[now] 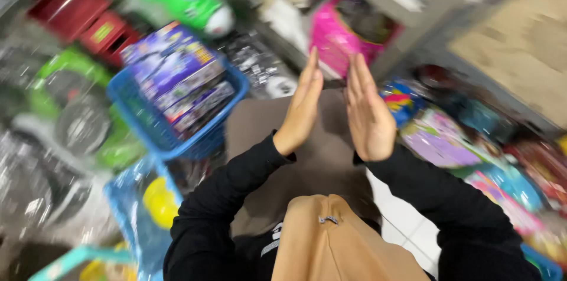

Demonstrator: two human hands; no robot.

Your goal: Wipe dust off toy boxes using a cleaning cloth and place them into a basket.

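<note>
Sitting left of both hands, a blue basket [155, 133] carries purple toy boxes [176, 74]; these look light and stiff, best gripped by their long edges. Left hand [301, 107] and right hand [367, 110] are flat, fingers extended, grasping nothing, palms facing, apart. Motion blur hides surrounding packages.

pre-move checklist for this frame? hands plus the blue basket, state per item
1. Left hand empty: ok, open flat palm, fingers straight, holding nothing.
2. Right hand empty: ok, open and flat, facing the left.
3. Palms apart: ok, a narrow gap shows between them.
4. Blue plastic basket in view: ok, to the left of the left hand, not touched.
5. Purple printed boxes seated in the basket: ok, stacked inside, top one rising above the rim.
6. Image sharpness: not ok, surroundings heavily motion-blurred; items on the floor at right cannot be identified.
</note>
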